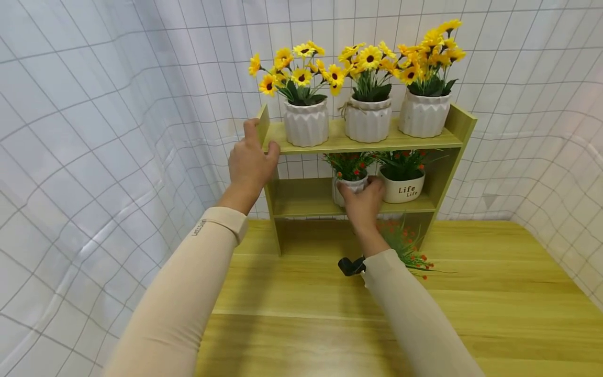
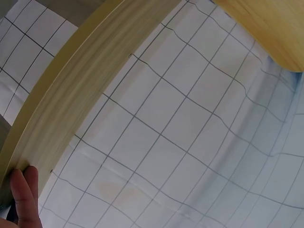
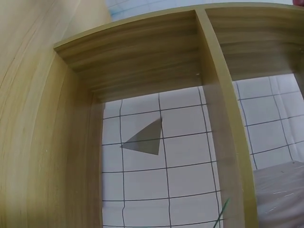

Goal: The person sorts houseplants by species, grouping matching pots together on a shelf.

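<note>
My left hand (image 1: 249, 163) grips the left side panel of a wooden shelf (image 1: 301, 195) at its top level, thumb on the front edge. In the left wrist view, fingers (image 2: 26, 194) lie against the outside of that panel. On the middle level, my right hand (image 1: 364, 205) holds a small white flowerpot (image 1: 336, 196) with red flowers, thumb at its left and fingers at its right. Just right of it stands a cream oval flowerpot (image 1: 400, 188) lettered "Life". Right hand and pot are mostly out of the right wrist view, which shows bare shelf boards (image 3: 232, 142).
Three white ribbed pots (image 1: 306, 124) of yellow flowers stand along the top level. Another red-flowered plant (image 1: 414, 256) is low at the right, partly behind my right forearm. The shelf stands on a wooden table (image 1: 292, 335), with gridded white cloth (image 1: 188, 104) around.
</note>
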A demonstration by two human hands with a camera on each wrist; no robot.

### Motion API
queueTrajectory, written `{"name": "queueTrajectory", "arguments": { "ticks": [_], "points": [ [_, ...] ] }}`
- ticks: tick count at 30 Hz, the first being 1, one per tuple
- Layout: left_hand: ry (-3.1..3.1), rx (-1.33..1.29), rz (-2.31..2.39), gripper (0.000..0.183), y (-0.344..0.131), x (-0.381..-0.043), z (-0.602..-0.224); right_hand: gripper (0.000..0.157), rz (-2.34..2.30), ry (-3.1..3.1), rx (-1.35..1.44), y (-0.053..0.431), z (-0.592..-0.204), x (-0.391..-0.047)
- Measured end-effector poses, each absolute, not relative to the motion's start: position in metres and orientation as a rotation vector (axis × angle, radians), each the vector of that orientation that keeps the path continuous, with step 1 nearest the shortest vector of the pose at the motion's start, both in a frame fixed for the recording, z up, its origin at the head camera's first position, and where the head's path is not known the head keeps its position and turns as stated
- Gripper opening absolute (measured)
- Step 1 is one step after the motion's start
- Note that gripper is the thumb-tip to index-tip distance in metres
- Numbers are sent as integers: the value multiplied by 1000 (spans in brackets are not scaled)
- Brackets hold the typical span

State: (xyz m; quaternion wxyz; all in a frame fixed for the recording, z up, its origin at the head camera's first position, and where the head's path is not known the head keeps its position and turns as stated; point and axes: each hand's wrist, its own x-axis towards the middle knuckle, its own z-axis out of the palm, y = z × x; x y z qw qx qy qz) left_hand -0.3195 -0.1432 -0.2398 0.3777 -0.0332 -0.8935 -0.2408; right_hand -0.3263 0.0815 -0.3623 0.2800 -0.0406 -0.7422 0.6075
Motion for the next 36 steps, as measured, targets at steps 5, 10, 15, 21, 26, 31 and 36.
{"name": "queueTrajectory", "arguments": {
  "ticks": [5,10,15,21,26,31,36],
  "points": [
    [-2286,-82,-589,44,-143,-317,-237,72,1611,-1999,-139,79,-361,-330],
    [-2321,-55,-568,40,-142,-318,-236,77,1655,-1981,-144,83,-361,-322],
    [-2312,-46,-563,41,-141,-319,-238,82,1706,-1933,-76,94,-357,-295],
    [-2284,-36,-552,41,-143,-320,-237,75,1631,-1950,32,108,-352,-261],
    [-2280,-25,-562,41,-143,-319,-235,73,1635,-1955,34,128,-353,-233],
    [-2281,-24,-563,41,-142,-320,-235,69,1705,-1911,-24,147,-365,-205],
    [-2303,-7,-572,42,-139,-320,-236,66,1691,-1909,-105,165,-382,-179]
  ]
}}
